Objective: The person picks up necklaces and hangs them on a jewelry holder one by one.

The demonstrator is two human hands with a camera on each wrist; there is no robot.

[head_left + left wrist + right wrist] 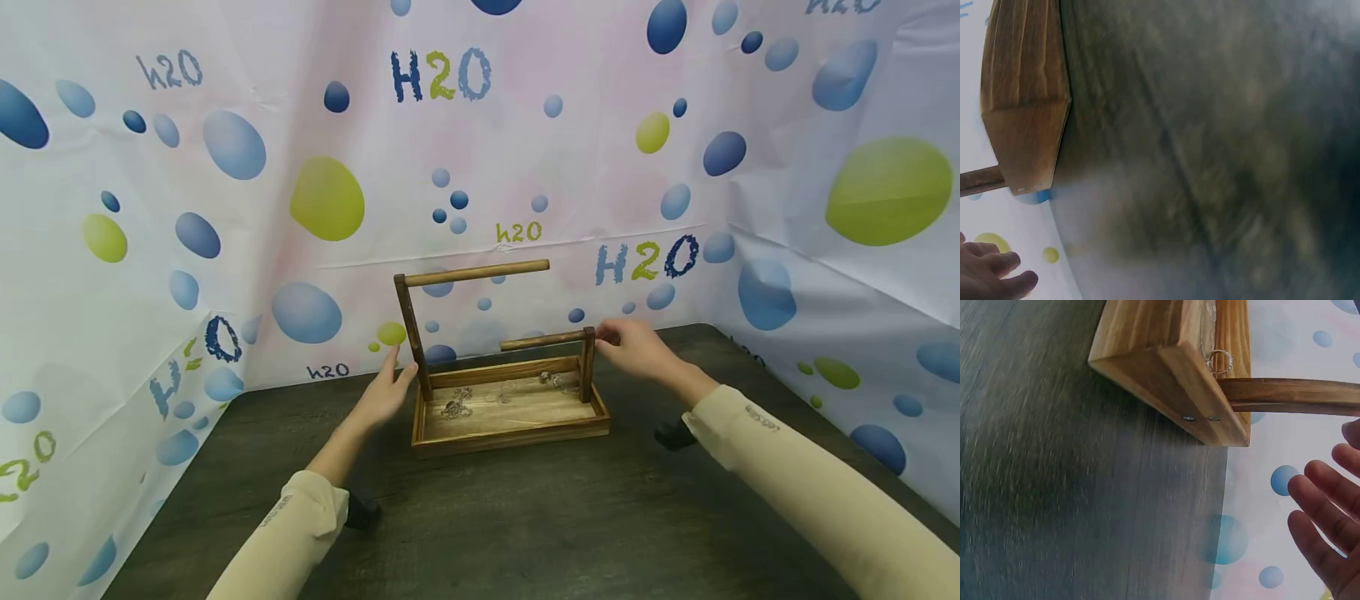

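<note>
A wooden jewelry stand point(510, 429) with a shallow tray base stands on the dark table. Its tall left post carries a bar at the top, and a shorter right post point(1291, 395) carries a lower bar. Several small pieces of jewelry, including a ring point(1219, 361), lie in the tray. Beside the tall post my left hand point(384, 396) has its fingers extended, the thumb at the wood. At the short post's upper end my right hand point(637, 350) pinches with thumb and forefinger, its other fingers loose. Those fingertips are partly hidden.
The dark wood-grain table point(510, 525) reaches back to a white backdrop point(480, 142) printed with blue and green spots and H2O lettering. Side sheets point(75, 333) of the same print stand at left and right. Dark wrist devices point(675, 435) sit below both sleeves.
</note>
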